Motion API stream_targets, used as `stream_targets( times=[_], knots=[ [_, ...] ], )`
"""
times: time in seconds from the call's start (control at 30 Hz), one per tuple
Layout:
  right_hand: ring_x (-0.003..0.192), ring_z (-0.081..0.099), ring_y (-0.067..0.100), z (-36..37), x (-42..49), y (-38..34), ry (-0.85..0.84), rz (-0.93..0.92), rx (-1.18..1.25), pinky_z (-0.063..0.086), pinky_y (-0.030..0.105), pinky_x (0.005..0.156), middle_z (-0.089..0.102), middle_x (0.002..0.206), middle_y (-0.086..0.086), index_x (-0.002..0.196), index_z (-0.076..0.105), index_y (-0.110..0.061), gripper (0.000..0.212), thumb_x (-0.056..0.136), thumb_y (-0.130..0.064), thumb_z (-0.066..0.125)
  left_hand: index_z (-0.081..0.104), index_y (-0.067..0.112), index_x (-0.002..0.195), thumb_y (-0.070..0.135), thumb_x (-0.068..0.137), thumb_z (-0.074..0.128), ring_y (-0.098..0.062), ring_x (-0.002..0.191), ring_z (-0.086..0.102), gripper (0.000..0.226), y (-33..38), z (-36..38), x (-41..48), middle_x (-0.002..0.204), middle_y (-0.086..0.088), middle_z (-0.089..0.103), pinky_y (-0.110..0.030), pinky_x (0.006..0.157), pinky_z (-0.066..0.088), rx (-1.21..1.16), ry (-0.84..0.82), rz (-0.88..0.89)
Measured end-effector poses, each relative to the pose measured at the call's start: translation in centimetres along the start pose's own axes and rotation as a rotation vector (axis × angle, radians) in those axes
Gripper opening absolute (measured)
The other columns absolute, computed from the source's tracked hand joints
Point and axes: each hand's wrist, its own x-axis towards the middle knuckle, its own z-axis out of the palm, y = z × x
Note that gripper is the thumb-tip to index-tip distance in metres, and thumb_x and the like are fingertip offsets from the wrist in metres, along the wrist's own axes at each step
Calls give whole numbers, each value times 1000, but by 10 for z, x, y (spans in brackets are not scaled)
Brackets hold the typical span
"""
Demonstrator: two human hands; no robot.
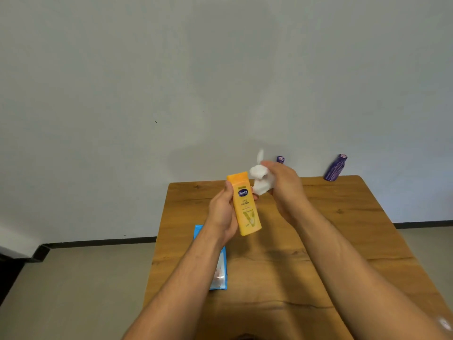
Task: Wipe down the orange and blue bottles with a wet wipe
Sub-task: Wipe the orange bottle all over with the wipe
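Left hand (221,213) grips orange bottle (247,212), right hand (285,184) wipe (262,181).

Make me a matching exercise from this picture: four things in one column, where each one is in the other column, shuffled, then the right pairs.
1. orange bottle
2. wet wipe
3. blue packet
4. dark blue bottle

A. flat on the table, near its left edge
B. held up in the left hand
C. standing at the table's far edge
D. bunched in the right hand

Pairs: 1-B, 2-D, 3-A, 4-C.
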Motion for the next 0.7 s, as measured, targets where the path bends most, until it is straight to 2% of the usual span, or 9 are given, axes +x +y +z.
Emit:
stream_targets(
  times=[0.07,0.13,0.17,0.27,0.3,0.4,0.5,0.63,0.7],
  knots=[
    [110,63,20,19,-17,8,21,-399,-343,47,28,97,69,116,8,115,72,-8,31,95,-12,49,62,2,121,37,107,32,-30,102,68,48,2,5,2,111,-19,70,-46,93,56,-121,-12,-7],
    [109,61,19,26,-29,20,-74,-737,-487,46,24,98,71,115,7,114,74,-7,31,90,-10,55,62,0,117,33,108,31,-25,101,70,46,5,3,4,106,-16,72,-33,84,59,-248,-35,-16],
    [107,62,20,25,-28,23,-73,-823,-510,47,26,97,72,113,5,113,75,-8,29,88,-7,59,61,-1,117,33,108,31,-25,102,70,46,7,2,4,106,-17,72,-32,84,58,-265,-40,-17],
    [102,63,19,21,-17,22,182,-586,-430,51,35,93,73,107,1,117,73,-12,33,89,2,62,58,1,128,37,107,33,-33,112,66,50,7,1,2,121,-22,67,-43,93,55,-177,-61,-27],
    [101,63,18,25,-18,18,202,-574,-431,51,34,92,72,106,2,117,73,-12,33,89,2,62,59,1,127,36,107,33,-33,111,66,48,5,2,2,120,-22,68,-43,92,56,-168,-52,-24],
    [96,63,21,32,-23,19,38,-829,-510,51,31,88,71,101,4,106,75,-9,28,84,-1,61,65,-1,111,21,108,34,-25,94,72,37,5,0,6,99,-16,73,-33,79,59,-205,-34,6],
    [92,61,10,25,-10,12,187,-680,-454,52,28,85,67,99,5,99,77,-8,26,83,5,61,59,-1,127,30,108,33,-34,109,65,45,6,4,2,117,-22,68,-46,97,53,-137,-50,13],
    [93,64,20,32,-16,1,86,-791,-511,52,30,84,69,96,4,97,78,-10,23,85,-9,59,61,1,120,23,108,36,-31,108,63,35,8,9,4,104,-18,69,-36,90,54,-156,-62,40],
    [92,65,20,26,-5,-3,190,-675,-468,55,37,84,70,94,1,97,79,-14,21,86,-4,64,60,2,127,33,108,35,-33,109,63,44,8,10,4,113,-20,68,-45,95,51,-130,-67,20]
  ],
)
